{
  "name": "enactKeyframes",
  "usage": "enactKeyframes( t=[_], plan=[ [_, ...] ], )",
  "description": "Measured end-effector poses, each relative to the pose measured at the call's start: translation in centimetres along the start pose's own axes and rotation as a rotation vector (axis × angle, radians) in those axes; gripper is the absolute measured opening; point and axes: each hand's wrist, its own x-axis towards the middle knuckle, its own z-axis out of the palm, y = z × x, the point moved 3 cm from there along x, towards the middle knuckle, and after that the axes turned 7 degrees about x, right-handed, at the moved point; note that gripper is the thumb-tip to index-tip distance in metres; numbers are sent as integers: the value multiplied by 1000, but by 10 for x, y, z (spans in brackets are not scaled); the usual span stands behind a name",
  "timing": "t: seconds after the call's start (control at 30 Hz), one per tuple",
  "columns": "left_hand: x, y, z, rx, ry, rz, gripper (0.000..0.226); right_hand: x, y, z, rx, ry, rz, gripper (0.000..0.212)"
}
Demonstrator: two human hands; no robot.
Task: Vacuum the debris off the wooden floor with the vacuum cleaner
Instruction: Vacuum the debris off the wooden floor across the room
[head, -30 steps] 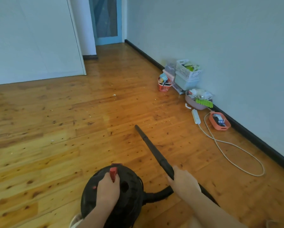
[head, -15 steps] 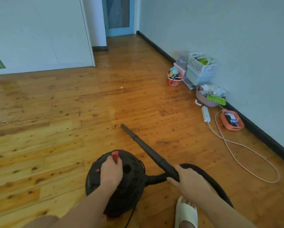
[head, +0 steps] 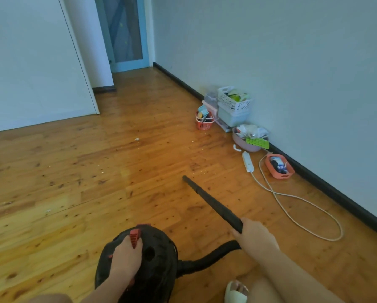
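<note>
Baskets, a power strip and cord line the wall.

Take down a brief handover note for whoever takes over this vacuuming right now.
Left hand grips the red handle on the black vacuum cleaner. Right hand holds the wand, its tip down near the floor, aimed at the crumbs ahead.
Done: nothing I can confirm.
Left: those crumbs, the white scrap farther out, and specks on the left boards. Mind the white cable on the right.

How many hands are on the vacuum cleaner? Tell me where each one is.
2. Left hand grips the red handle on the canister; right hand holds the black wand.
</note>
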Motion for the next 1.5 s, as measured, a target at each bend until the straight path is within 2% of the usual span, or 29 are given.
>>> enactKeyframes(
  t=[0.3, 0.43, 0.57, 0.67, 0.8, 0.97, 1.13, 1.5],
  plan=[
    [10, 18, 11, 29, -113, -54, 18, 30, -14, -57, -165, -67, -20, 24],
    [5, 22, 21, -40, -165, -156, 27, 26, -17, -67, -209, -61, -47, 22],
    [-6, 21, 34, -122, -77, -245, 30, 17, -17, -60, -233, -51, -58, 23],
    [-19, 18, 34, -77, -35, -189, 23, 11, -19, -51, -238, -41, -51, 25],
    [-26, 19, 39, 23, -91, -48, 18, 5, -26, -45, -241, -17, -1, 25],
    [-27, 31, 41, 17, -83, -94, 22, -3, -25, -45, -208, 60, 70, 26],
    [-19, 52, 53, -13, -33, -78, 30, -2, 13, -34, -210, 57, 101, 26],
    [3, 72, 63, -39, 55, -74, 31, 23, 56, -35, -159, 112, 148, 27]
  ],
)
